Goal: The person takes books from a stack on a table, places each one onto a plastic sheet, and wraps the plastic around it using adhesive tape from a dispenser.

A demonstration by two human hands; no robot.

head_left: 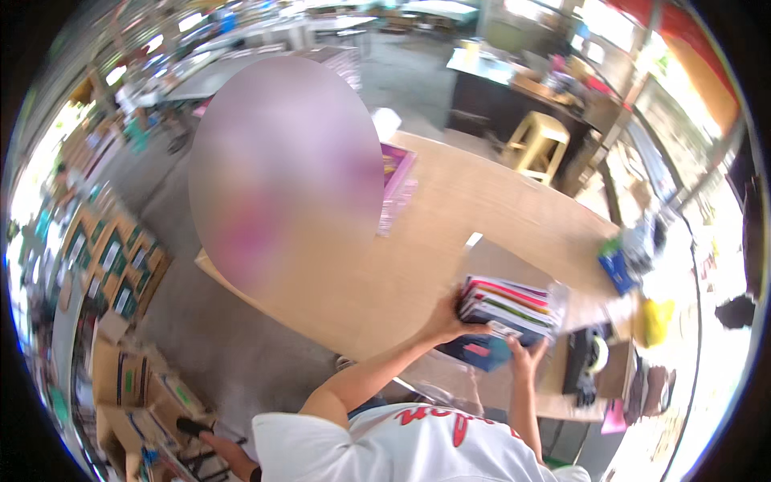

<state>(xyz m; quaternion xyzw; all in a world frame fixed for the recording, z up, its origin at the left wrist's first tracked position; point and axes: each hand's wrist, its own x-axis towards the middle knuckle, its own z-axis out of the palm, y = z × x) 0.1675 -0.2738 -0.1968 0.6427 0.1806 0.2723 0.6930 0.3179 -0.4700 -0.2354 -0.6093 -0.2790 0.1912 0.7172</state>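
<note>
book stack (pixel 507 309) between both hands (pixel 482 337)

Both hands (pixel 482 333) on book stack (pixel 507 309)

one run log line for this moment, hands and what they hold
left hand: on near end of book stack | right hand: under stack, gripping | stack: multicoloured, lifted over wooden table | nearby: yellow stool
</note>
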